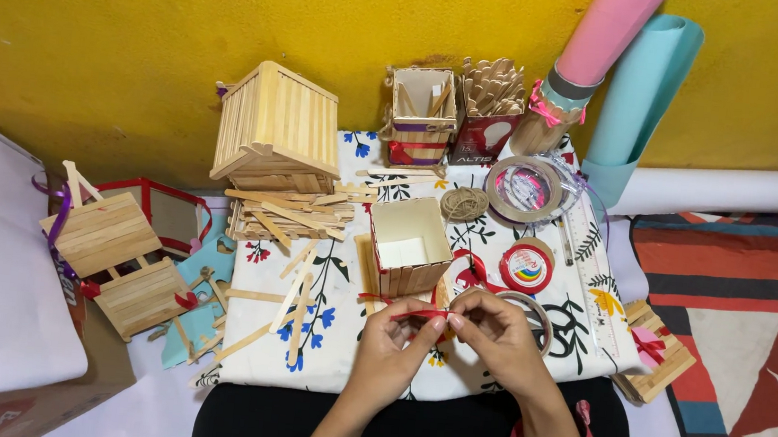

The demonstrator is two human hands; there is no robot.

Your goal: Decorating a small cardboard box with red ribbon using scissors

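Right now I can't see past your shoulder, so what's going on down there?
A person sits at a flowered cloth. Both hands, the left hand and right hand, pinch a thin red ribbon beside a small open box of craft sticks. Loose sticks, tape rolls and finished stick houses lie around.

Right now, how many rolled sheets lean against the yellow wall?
2. The pink roll leans at the top right, and the light blue roll stands just right of it. Others may be hidden.
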